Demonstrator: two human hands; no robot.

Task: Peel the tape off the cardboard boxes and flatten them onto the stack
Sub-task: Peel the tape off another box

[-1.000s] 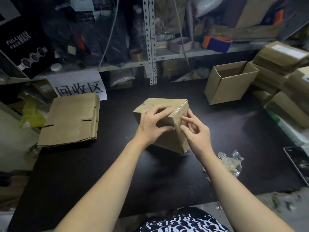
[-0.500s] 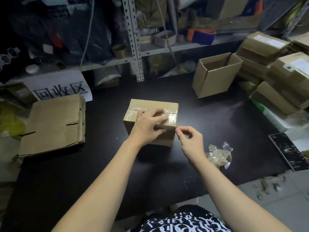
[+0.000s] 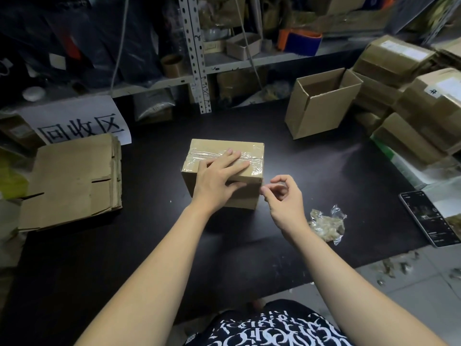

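Likely light, stiff box (image 3: 212, 149) mid-frame; slick thin tape (image 3: 250, 159) along top seam; left hand (image 3: 218, 182) fingers flat, pressing its top; right hand (image 3: 284, 198) fingers curled at the box's lower-right corner, maybe pinching the tape end. Grab there.

Open table (image 3: 154, 245) around the taped box (image 3: 224, 156)
Flattened stack (image 3: 72, 181) well left, open box (image 3: 321, 103) behind-right, crumpled tape wad (image 3: 326, 224) right-front; bare between.

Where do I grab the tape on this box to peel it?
Pinch the tape end where it folds over the box's right top edge; it looks wrinkled and loose there. Come in from the right, where the right hand is, and pull leftward along the seam while the left hand presses the top.
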